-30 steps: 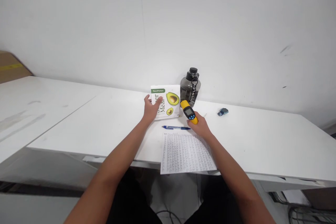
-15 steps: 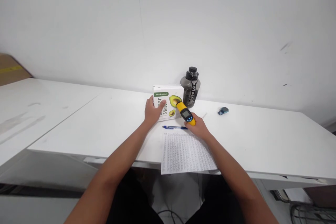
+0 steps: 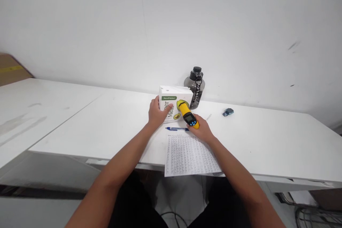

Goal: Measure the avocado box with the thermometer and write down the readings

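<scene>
My left hand (image 3: 158,112) grips the left side of a white box (image 3: 168,91) with a green label and avocado pictures, thumb across its front. A yellow infrared thermometer (image 3: 189,115) is in my right hand (image 3: 201,128); its nose points at the box's front, over the larger avocado picture. I cannot tell whether the nose touches the box. Just below lies a blue pen (image 3: 176,129), its right end at my right hand. A printed sheet (image 3: 187,155) covered in rows of small marks lies nearer me, overhanging the table's front edge.
Behind the box, a dark translucent water bottle (image 3: 196,89) stands near the wall. To the right lies a small dark blue object (image 3: 228,112) of unclear kind. A cardboard box (image 3: 13,69) is at far left. The white table (image 3: 272,139) borders the wall.
The box has tipped or turned so that more of its top shows, and has shifted slightly right with my left hand. The thermometer stays aimed at its front.
</scene>
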### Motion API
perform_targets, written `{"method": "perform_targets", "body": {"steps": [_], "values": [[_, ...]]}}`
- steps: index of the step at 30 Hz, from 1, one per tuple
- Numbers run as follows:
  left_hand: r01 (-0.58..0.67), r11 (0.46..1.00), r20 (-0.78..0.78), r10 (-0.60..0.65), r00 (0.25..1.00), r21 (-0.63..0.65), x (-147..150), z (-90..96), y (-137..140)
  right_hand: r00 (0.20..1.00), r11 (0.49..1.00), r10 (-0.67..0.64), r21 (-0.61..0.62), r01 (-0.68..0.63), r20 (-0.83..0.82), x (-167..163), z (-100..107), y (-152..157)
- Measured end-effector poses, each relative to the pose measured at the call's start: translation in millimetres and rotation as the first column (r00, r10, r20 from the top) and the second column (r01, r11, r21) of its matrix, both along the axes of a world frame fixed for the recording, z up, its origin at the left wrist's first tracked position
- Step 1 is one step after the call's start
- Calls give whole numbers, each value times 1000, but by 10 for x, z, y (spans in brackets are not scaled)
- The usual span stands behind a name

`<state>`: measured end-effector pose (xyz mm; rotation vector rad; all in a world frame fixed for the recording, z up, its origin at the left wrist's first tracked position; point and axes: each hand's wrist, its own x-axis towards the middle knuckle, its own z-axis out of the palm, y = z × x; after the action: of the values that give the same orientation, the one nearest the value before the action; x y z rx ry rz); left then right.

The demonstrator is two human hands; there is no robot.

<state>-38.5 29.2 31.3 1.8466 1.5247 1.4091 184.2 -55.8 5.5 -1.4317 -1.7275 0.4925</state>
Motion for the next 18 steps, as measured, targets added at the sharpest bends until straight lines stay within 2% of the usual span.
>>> {"method": "perform_targets", "body": {"steps": [18], "values": [[-2, 1000, -22, 2, 1000, -10, 9, 23, -16, 1000, 1000, -15, 8, 15, 5, 17, -44, 31]]}}
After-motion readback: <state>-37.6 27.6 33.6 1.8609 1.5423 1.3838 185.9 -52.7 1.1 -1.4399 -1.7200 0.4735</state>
